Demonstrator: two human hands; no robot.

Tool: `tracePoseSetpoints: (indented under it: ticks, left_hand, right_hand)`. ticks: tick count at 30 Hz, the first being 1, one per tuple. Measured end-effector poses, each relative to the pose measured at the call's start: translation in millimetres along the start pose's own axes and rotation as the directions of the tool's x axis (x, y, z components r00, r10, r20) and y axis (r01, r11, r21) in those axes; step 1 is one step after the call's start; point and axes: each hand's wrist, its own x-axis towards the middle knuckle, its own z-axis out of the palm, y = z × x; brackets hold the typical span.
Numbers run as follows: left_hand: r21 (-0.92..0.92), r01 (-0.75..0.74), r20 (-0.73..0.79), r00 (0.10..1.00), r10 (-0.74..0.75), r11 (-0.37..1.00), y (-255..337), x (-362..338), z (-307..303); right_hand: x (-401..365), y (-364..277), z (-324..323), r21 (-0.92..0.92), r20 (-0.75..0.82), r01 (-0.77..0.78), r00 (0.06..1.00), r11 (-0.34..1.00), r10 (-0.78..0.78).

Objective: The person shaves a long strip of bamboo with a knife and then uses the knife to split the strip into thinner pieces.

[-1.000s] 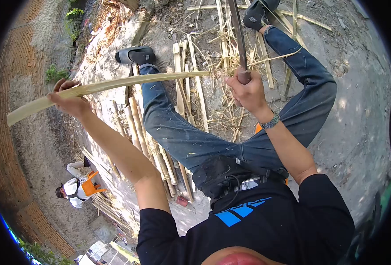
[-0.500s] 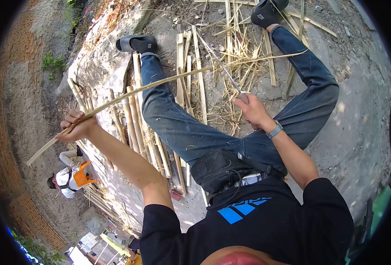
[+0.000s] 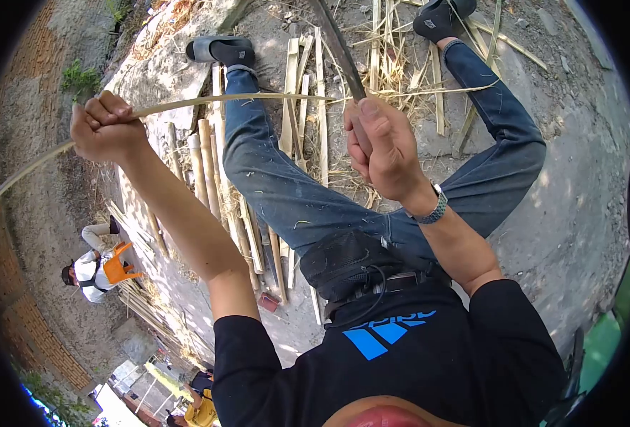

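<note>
In my raised left hand at the left, my left hand (image 3: pixel 108 129) is closed around a long, thin bamboo strip (image 3: pixel 208 102). One end of the strip bends down to the far left; the other runs across my legs, behind the knife and over my far shin. My right hand (image 3: pixel 386 146) grips the handle of a long-bladed knife (image 3: pixel 338 50) in front of my lap. Its dark blade points up and away, out past the top edge, overlapping the strip's line in this view.
Split bamboo slats (image 3: pixel 291 99) and pale shavings (image 3: pixel 393 67) lie between my outstretched legs. Bamboo poles (image 3: pixel 207 167) are laid beside my left leg. A small red block (image 3: pixel 268 302) rests on the ground. Farther left, a person (image 3: pixel 91 274) sits on an orange chair (image 3: pixel 119 265).
My left hand has moved up and to the left with the bamboo strip. My right hand has risen toward the camera, bringing the knife up and turning its blade.
</note>
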Motion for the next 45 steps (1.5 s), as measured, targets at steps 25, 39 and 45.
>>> tracePoseSetpoints:
  ticks: [25, 39, 45]
  left_hand:
    - [0.774, -0.262, -0.139, 0.818, 0.558, 0.577, -51, 32, 126]
    - [0.798, -0.145, -0.210, 0.843, 0.495, 0.585, -51, 30, 131]
    - [0.901, -0.087, -0.201, 0.785, 0.586, 0.425, -62, 54, 117]
  right_hand:
    - [16, 96, -2, 0.120, 0.073, -0.474, 0.880, 0.872, 0.469]
    - [33, 158, -15, -0.147, -0.005, -0.349, 0.936, 0.926, 0.352]
    - [61, -37, 20, 0.089, 0.078, 0.184, 0.979, 0.979, -0.191]
